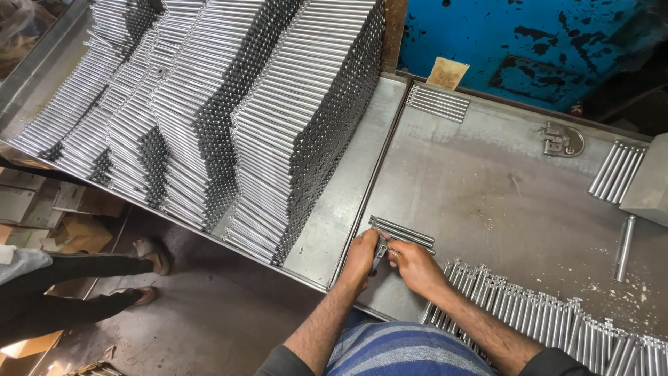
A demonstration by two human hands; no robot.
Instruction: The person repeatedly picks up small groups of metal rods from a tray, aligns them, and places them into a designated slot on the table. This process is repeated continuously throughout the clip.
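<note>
Steel bench [501,181]: both hands [362,257] [414,264] pinch rods [402,233].

Set on a grey steel bench top [487,188], scratched and dusted with pale specks, with 1 small hinge-like metal fitting [562,141] bolted near the far edge. Joined on the left to a sloped steel tray [334,216]. Backed by a blue-painted metal panel [487,35], chipped to black in patches, with 1 tan block [447,72] leaning at its foot. Floored in dull grey concrete [209,313], crowded at the left with cardboard boxes [76,233]. Lit evenly, without hard shadows.
</note>
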